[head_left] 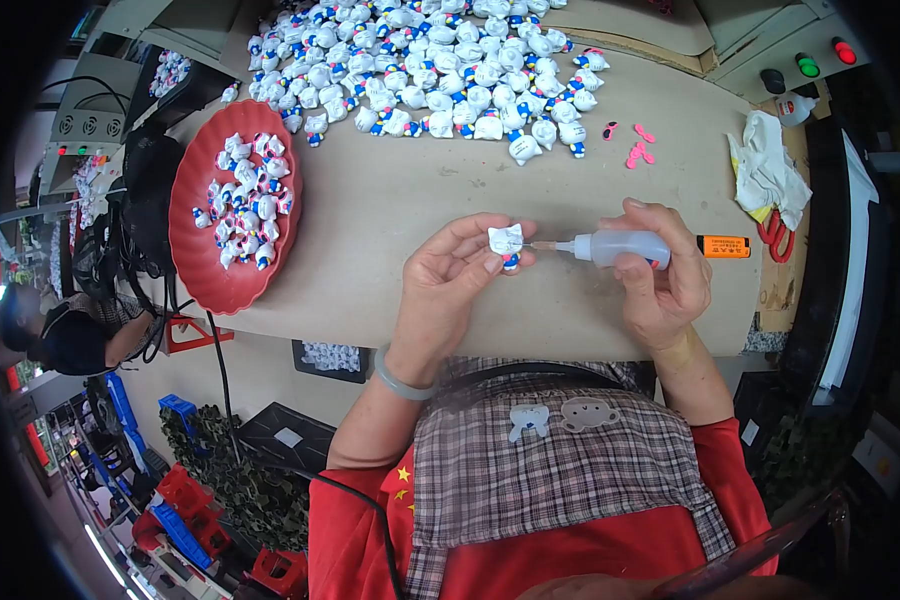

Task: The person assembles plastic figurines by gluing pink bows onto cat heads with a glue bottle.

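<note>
two hands meet over the desk (400, 200): my left hand (455, 275) pinches a small white figurine (506, 241), my right hand (660, 275) grips a glue bottle (620, 247), its long axis pointing to nine o'clock, nozzle tip touching the figurine.

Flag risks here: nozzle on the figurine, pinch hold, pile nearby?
1. The left hand holds the small white figurine only at the fingertips; pressure from the squeeze bottle in the right hand might twist it.
2. Excess fluid from the nozzle tip could smear onto the fingers.
3. It is held above the cardboard-covered table near its edge; a drop might fall off.
</note>
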The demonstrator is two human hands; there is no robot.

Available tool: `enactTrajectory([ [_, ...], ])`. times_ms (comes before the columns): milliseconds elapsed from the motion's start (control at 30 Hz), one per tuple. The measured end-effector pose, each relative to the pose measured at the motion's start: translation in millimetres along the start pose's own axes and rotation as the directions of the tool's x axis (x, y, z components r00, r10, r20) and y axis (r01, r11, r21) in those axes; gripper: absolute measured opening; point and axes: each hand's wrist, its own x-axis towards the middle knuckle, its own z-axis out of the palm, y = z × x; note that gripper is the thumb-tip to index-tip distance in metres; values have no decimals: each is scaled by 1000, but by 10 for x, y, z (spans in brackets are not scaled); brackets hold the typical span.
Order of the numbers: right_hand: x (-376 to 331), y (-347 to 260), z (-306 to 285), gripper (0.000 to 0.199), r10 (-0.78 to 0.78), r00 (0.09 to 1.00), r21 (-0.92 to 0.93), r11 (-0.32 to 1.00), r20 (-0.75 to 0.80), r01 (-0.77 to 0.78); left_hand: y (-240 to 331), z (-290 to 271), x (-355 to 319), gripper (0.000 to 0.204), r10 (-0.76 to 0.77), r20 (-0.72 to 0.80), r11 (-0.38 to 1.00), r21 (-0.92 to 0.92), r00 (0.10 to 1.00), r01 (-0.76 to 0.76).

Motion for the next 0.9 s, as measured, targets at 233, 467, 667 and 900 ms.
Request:
enactTrajectory([
  [233,27,6,25,39,-47,999,-30,998,23,48,12,4,-6,31,-9,-4,1000,-2,1000,9],
  [467,44,15,28,39,-62,998,-41,997,9,62,10,-1,1,32,-10,-3,1000,0,1000,10],
  [667,48,5,19,39,-71,997,-53,996,3,72,13,-7,4,31,-1,-20,1000,-12,1000,1],
  [900,44,16,16,39,-129,992,-81,988,15,130,7,-3,4,31,5,-30,1000,-19,1000,-6],
])
